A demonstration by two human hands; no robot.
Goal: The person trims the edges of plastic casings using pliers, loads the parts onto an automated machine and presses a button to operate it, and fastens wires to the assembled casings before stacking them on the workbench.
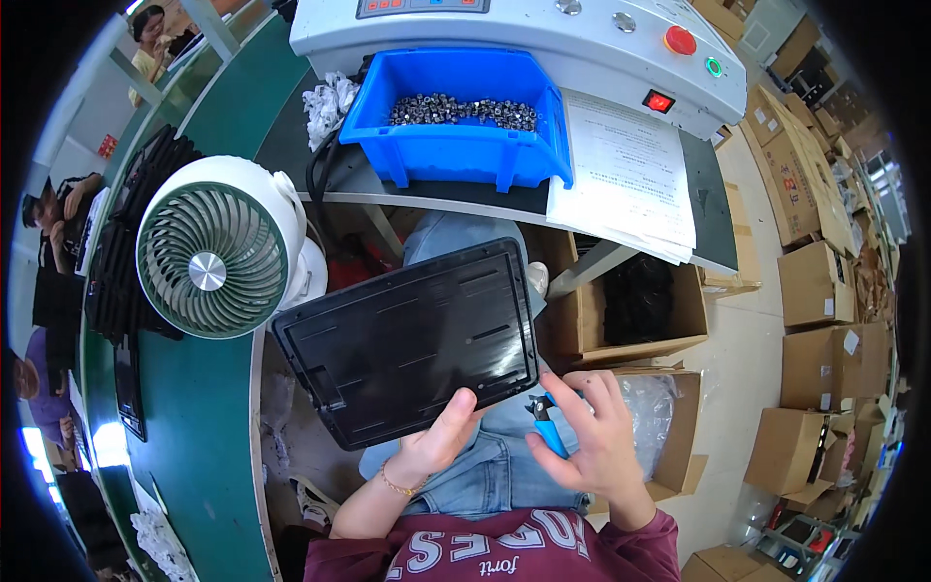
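Fingers of the left hand (438,438) pinched the near edge of a black plastic panel (407,339), thumb pressed on its upper face and the other fingers hidden beneath it. The panel was held tilted above the person's lap, over blue jeans, its ribbed inner side facing up. Just beside its near right corner, the right hand (592,436) curled around blue-handled cutters (546,419) — fingers wrapped on the handles, the small dark tip pointing toward the panel's corner; whether tip and panel touched could not be told.

Beyond the panel, a white-and-green desk fan (215,254) stood on the green conveyor edge (199,427) at the left, its housing close against the panel's far left corner. Stacks of dark panels (121,252) lay along the belt behind the fan. Straight ahead, a blue bin (456,145) holding small metal nuts sat on a shelf under a grey machine (543,39) with a red button and a green one; printed sheets (626,175) hung beside the bin. Below the shelf — between it and the right hand — an open cardboard box (679,320) held dark parts, and another with clear plastic lining (664,417) sat just past the right hand. More cartons (815,281) were piled on the floor at the right.
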